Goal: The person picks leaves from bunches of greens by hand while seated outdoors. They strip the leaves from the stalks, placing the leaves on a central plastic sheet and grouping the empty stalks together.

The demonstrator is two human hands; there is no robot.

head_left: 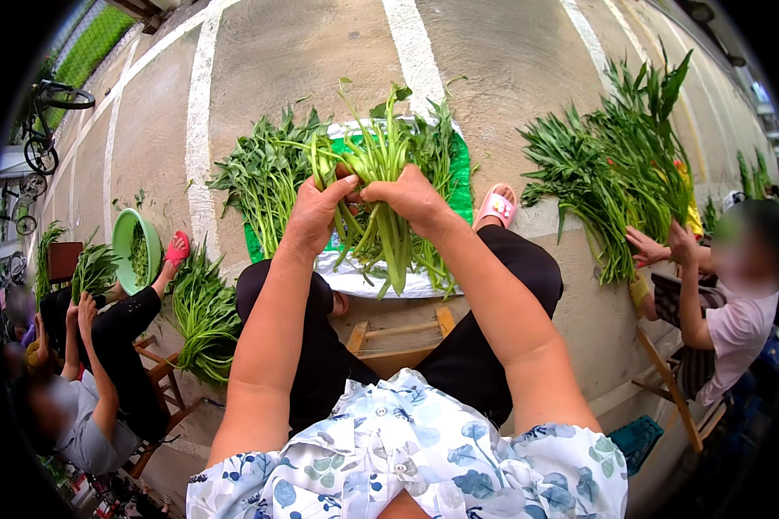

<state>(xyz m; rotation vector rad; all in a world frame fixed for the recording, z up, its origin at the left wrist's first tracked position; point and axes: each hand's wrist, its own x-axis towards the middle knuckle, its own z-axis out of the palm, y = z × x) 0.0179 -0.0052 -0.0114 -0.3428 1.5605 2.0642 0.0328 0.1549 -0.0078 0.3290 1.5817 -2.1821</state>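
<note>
- Between the knees, both hands were up in front, close together, working on one bunch of green stalks [381, 186].
- Her left hand [313, 212] was curled tight round the bunch near its top. Her right hand [411, 197] was closed round it too, just beside the left, fingers wrapped over the stalks.
- It looked like the sorting step: the stalks were being gathered and straightened into one bundle. The next move would likely need a firm grip, so no stalks slipped out.
- Just under the hands lay a white and green sheet [460, 177] with more greens on it, by a pink sandal [497, 206].
- Far right, a big leafy pile [614, 173] lay by another person's hands [658, 249].
- Far left sat a green bowl [123, 246] and a smaller pile [203, 316].
</note>
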